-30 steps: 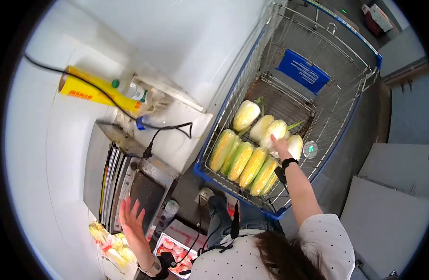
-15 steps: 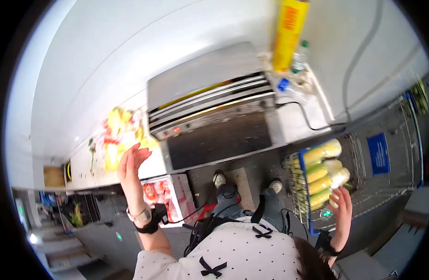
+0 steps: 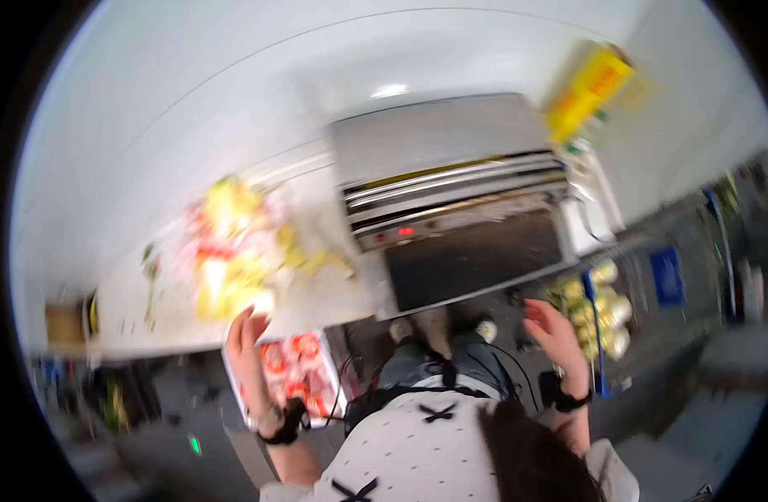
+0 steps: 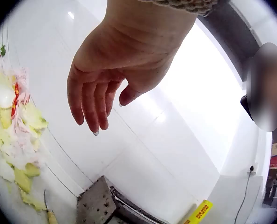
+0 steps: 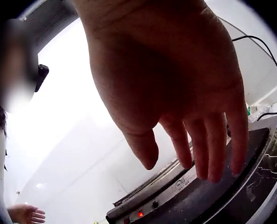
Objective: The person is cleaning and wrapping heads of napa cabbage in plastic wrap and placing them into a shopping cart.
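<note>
Swung clear of the shopping cart [image 3: 599, 356], the right hand [image 3: 558, 339] had left the napa cabbages [image 3: 616, 311] it touched a second earlier and hung before the film-wrapping machine [image 3: 476, 251]. That hand's fingers were relaxed, slightly bent and gripping nothing. The left hand [image 3: 247, 345] was likewise slack and bare, near the front edge of the bench [image 3: 317, 301], with yellow-green cabbage leaves [image 3: 233, 284] heaped just beyond it. The cabbages lay inside the cart, to the right hand's right. They would probably have handled as firm, fairly weighty and smooth, perhaps slippery, with tender outer leaves prone to bruising; the sound hold was around the thick middle, palm underneath.
</note>
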`<state>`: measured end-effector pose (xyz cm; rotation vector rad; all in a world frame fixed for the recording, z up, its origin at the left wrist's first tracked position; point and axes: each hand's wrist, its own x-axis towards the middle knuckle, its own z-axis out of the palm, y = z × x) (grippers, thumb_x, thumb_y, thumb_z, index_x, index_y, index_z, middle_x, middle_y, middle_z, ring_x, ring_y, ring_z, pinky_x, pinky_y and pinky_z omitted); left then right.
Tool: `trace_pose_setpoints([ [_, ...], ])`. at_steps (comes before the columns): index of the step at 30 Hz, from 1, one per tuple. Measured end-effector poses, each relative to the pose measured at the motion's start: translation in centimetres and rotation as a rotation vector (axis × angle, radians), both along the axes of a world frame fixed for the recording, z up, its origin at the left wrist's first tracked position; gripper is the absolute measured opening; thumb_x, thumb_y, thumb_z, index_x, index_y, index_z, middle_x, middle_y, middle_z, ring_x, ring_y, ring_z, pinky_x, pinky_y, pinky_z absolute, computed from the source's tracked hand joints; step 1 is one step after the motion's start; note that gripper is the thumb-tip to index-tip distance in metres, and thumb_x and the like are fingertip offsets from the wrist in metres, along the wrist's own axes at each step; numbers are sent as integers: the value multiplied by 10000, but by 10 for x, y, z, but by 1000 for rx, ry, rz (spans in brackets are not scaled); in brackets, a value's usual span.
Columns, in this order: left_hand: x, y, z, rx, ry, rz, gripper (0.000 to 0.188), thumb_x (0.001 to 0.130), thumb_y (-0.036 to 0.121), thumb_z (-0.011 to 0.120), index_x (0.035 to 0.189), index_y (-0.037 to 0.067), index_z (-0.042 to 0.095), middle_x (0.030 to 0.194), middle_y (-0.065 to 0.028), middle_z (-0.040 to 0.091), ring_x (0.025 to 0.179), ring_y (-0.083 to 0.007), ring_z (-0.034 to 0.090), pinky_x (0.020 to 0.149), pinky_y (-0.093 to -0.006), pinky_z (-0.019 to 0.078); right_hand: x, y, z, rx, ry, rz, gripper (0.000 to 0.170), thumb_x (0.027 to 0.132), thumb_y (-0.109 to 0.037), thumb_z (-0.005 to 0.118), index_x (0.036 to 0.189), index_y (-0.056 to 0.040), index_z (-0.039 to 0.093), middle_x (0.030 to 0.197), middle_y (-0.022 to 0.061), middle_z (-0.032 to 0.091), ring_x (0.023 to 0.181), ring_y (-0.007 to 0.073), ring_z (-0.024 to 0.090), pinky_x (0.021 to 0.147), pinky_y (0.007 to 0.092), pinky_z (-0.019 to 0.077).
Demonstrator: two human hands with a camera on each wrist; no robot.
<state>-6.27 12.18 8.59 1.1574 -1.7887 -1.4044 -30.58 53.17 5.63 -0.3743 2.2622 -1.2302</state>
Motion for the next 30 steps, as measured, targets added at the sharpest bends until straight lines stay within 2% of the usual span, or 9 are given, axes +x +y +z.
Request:
trace_pose_setpoints([
  [4, -21, -6, -31, 40, -54, -250, 310, 932, 196, 456, 1133, -21, 549, 937, -123, 613, 863, -193, 607, 795, -295, 495, 11, 10, 1, 195, 150, 103, 416, 828, -310, 581, 1147, -50, 519, 1039, 179, 596, 952, 301, 583, 812, 368, 458],
  [12, -90, 31, -36, 72, -202, -538, 286, 941, 178, 437, 1106, -26, 550, 890, -116, 612, 805, -173, 599, 765, -290, 494, 37, 131, -9, 348, -96, -254, 484, 794, -344, 618, 1168, -55, 510, 1028, 164, 615, 960, 296, 588, 818, 361, 459],
  [16, -136, 92, 8, 38, -314, -623, 337, 929, 216, 462, 1198, 15, 499, 942, -127, 607, 856, -218, 589, 776, -326, 484, 14, 232, -26, 363, -167, -388, 472, 784, -313, 627, 1127, -2, 538, 988, 144, 640, 929, 253, 607, 799, 344, 462],
  [17, -152, 122, 27, 12, -336, -648, 389, 917, 227, 481, 1257, 40, 455, 961, -152, 598, 882, -270, 584, 761, -369, 500, -2, 265, -40, 323, -136, -457, 476, 777, -267, 636, 1138, 22, 522, 940, 148, 643, 866, 216, 613, 752, 320, 478],
  [20, -168, 96, -34, 9, -293, -689, 323, 952, 215, 405, 1144, -15, 528, 904, -113, 611, 823, -177, 601, 770, -286, 495, -72, 359, -97, -308, -213, -1033, 526, 813, -275, 614, 1216, 13, 438, 943, 90, 594, 762, 143, 597, 647, 269, 503],
  [23, -199, 123, -35, 102, -349, -696, 303, 944, 168, 401, 1149, -16, 527, 1002, -127, 600, 907, -192, 590, 829, -306, 475, -153, 456, -205, 186, -218, -1250, 671, 774, -323, 667, 1227, 72, 371, 1006, 166, 560, 863, 203, 585, 709, 294, 496],
  [25, -250, 268, 35, -58, -342, -687, 311, 941, 182, 450, 1119, -57, 540, 972, -164, 616, 897, -239, 601, 814, -335, 497, -185, 485, -274, 375, -214, -1246, 946, 696, -518, 675, 1294, 98, 277, 1161, 257, 512, 997, 336, 557, 824, 356, 464],
  [27, -274, 311, 44, -97, -398, -757, 307, 943, 171, 446, 1120, -64, 534, 975, -161, 615, 884, -226, 602, 808, -324, 500, -204, 462, -267, 341, -306, -1269, 1098, 652, -567, 685, 1353, 87, 148, 1254, 334, 405, 1165, 389, 443, 949, 369, 393],
  [30, -304, 354, 44, -168, -474, -816, 300, 944, 156, 443, 1128, -65, 527, 977, -158, 613, 872, -217, 601, 801, -323, 503, -218, 459, -331, 420, -399, -1244, 1234, 592, -603, 707, 1413, -85, -54, 1337, 337, 273, 1209, 421, 374, 953, 461, 367],
])
